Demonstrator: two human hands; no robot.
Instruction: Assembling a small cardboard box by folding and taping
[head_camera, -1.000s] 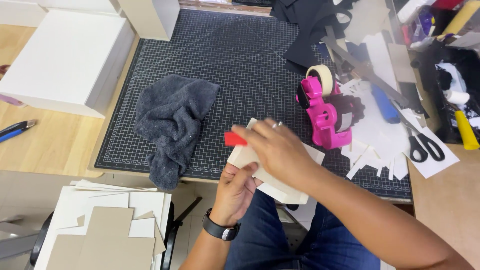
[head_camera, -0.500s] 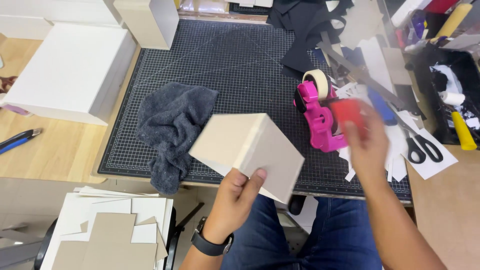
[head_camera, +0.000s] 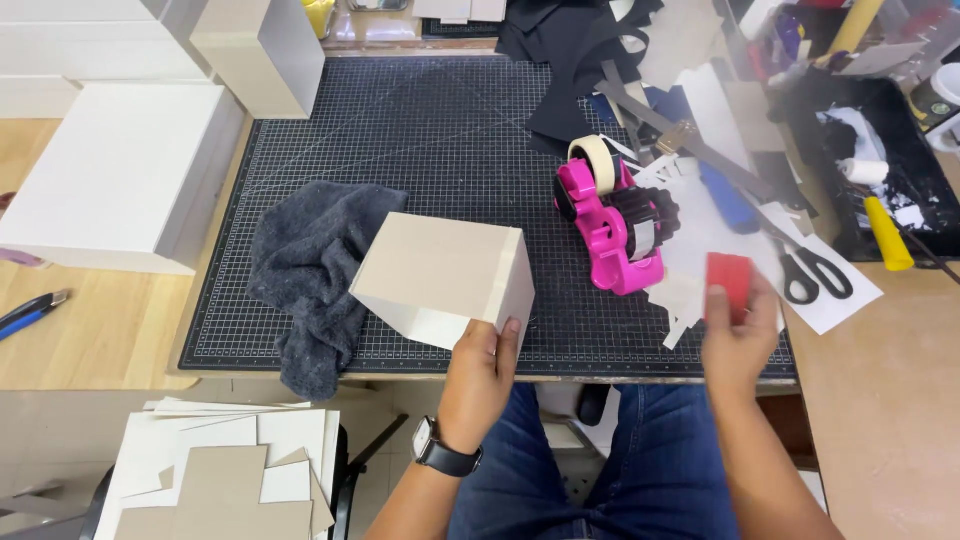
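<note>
I see the cardboard box (head_camera: 440, 280) already folded, held over the cutting mat (head_camera: 420, 140) beside the grey cloth (head_camera: 315, 270). My left hand (head_camera: 480, 375) clamps its corner; my right hand (head_camera: 738, 335) pinches a red scraper (head_camera: 728, 280) near the pink tape dispenser (head_camera: 610, 225). Smoothing seems left.

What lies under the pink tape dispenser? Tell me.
The pink tape dispenser stands on the black gridded cutting mat, its right side over white paper scraps. Whatever lies directly beneath its base is covered.

Your arms are bare to the elbows, no sleeves in view. A black watch (head_camera: 446, 455) with a dark band sits on your left wrist. Just beside the watch, your blue jeans (head_camera: 640, 470) cover both legs. Your hands carry no rings or gloves.
</note>
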